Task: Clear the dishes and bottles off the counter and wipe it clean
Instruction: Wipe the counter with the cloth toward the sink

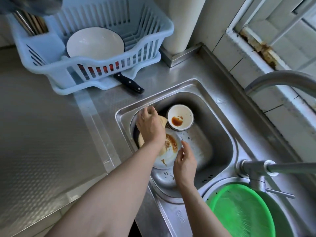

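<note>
i'm at the sink (222,134) with both hands down in the basin. my reading is that the dishes have come off the counter (51,134) and i'm now fetching the cloth (163,121) for the wipe.

my left hand (150,127) is curled over the tan cloth, fingers bent round its upper edge, so it grips the cloth; the cloth lies partly under that hand, on the plate (169,156) and just beside the bowl (180,119). my right hand (185,162) hangs over the plate's near edge with fingers relaxed and slightly spread, holding nothing; i can't tell whether it touches the rim.

the next move, i judge, calls for lifting the cloth free without dragging the plate, then bringing it left onto the counter.

the plate is white and smeared with brown sauce and crumbs. the bowl sits upright at the back of the basin with a brown puddle in it. the cloth looks limp and folded, probably damp.

a blue rack (102,65) stands on the counter with a knife (130,82) at its front edge.
</note>
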